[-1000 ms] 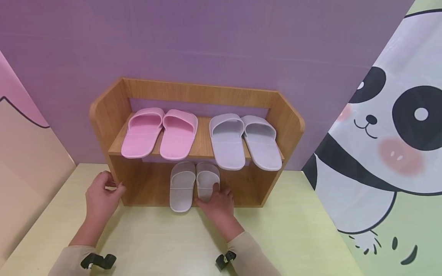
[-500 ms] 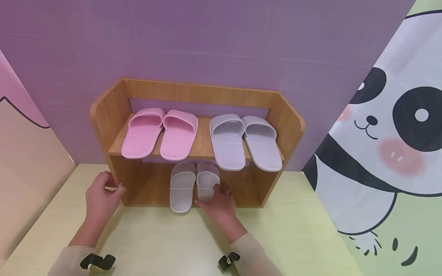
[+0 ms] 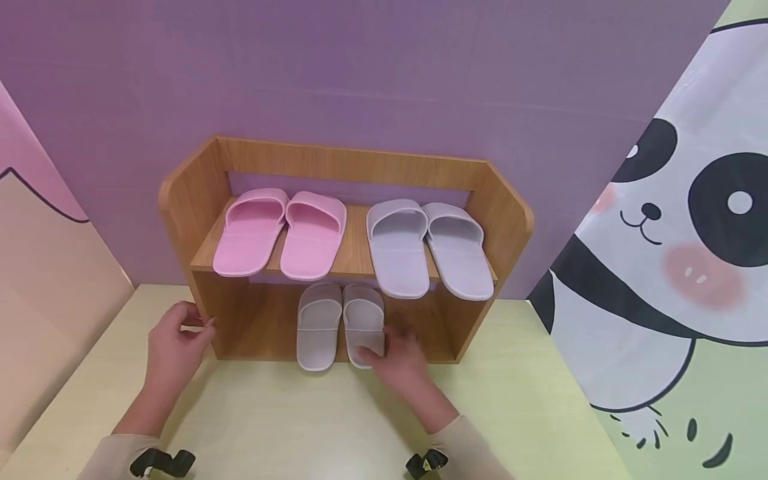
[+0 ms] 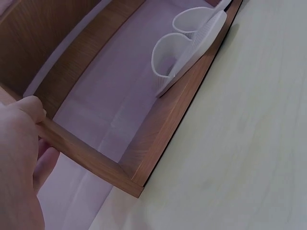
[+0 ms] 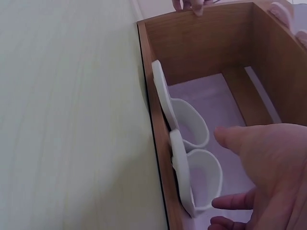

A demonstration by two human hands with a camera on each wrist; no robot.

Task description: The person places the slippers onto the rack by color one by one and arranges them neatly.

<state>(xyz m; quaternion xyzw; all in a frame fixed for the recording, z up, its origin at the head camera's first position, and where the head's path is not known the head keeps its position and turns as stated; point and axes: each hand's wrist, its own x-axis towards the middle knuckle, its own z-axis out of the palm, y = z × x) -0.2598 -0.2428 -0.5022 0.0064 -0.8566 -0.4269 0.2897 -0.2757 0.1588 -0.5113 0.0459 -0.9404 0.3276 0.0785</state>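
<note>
A wooden shoe rack (image 3: 360, 155) stands against the purple wall. My left hand (image 3: 175, 350) pinches the front edge of its left side panel (image 4: 86, 155), thumb on one face and fingers on the other. On the lower shelf a pair of pale grey slippers sits side by side: the left slipper (image 3: 317, 343) and the right slipper (image 3: 363, 319), toes inward. Beside the right slipper is my right hand (image 3: 401, 359), thumb and fingers spread apart. In the right wrist view, its fingers lie close to that slipper (image 5: 182, 172) without gripping it.
The upper shelf carries a pink pair (image 3: 245, 248) on the left and a lavender pair (image 3: 401, 263) on the right. Pale tabletop (image 3: 288, 427) spreads in front of the rack. A panda picture (image 3: 678, 220) covers the right wall.
My right hand has let go of the right grey slipper and shifted a little to the right. That slipper's heel now reaches nearer the front. My left hand keeps its place.
</note>
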